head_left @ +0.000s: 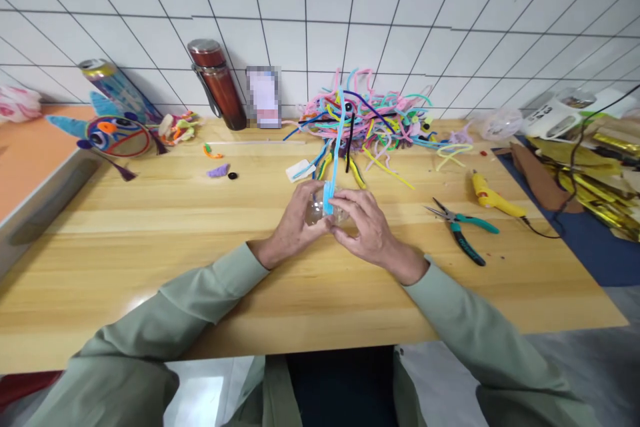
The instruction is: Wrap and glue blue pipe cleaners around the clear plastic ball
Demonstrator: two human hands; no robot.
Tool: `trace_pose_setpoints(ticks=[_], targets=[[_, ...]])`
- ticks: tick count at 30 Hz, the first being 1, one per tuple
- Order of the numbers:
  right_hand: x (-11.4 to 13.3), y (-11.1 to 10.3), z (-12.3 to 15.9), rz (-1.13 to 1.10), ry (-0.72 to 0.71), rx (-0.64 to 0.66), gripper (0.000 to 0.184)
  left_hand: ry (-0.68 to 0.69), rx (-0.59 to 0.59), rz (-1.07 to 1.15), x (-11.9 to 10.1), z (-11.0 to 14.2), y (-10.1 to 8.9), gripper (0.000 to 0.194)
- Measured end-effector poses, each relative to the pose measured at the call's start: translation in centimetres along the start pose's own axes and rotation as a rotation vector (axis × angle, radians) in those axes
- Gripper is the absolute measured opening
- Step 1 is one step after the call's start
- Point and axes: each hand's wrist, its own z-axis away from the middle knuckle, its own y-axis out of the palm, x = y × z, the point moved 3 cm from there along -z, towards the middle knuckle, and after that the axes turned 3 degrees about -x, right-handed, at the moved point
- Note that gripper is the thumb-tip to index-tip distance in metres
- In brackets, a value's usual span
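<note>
Close together above the wooden table, my two hands hold a clear, rounded plastic piece (315, 209) between them. My left hand (295, 223) is wrapped round its left side. A light blue pipe cleaner (329, 197) lies in several strands across the clear piece, and its long end stands up toward the back. My right hand (363, 223) pinches the blue strands with thumb and fingers. Just beyond my hands lie pliers with yellow handles (357, 173), partly covered by a heap of coloured pipe cleaners (370, 113).
Teal-handled pliers (463, 223) and a yellow glue gun (495, 197) with its cord lie to the right. At the back stand a brown flask (217, 87), a phone (265, 97) and a can (120, 90). A blue fish-like craft (115, 135) is at the left.
</note>
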Motion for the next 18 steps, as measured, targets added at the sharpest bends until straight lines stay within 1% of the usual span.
trace_pose_setpoints(ticks=[5,9,13,15,18], targets=[[0.07,-0.19,0.05,-0.017,0.007,-0.009,0.06,0.067,0.013,-0.05,-0.18,-0.15,-0.13,0.059],[0.35,-0.16,0.16,0.001,-0.004,-0.019,0.06,0.094,0.015,-0.062,-0.27,0.04,-0.2,0.059],[0.64,-0.27,0.07,0.03,-0.063,-0.057,0.059,0.089,0.028,-0.069,-0.29,0.12,-0.22,0.06],[0.69,-0.34,-0.05,0.038,-0.095,-0.048,0.057,0.1,0.033,-0.074,-0.28,0.1,-0.19,0.06],[0.61,-0.45,-0.23,0.046,-0.107,-0.019,0.053,0.136,0.023,-0.076,-0.29,0.06,-0.12,0.06]])
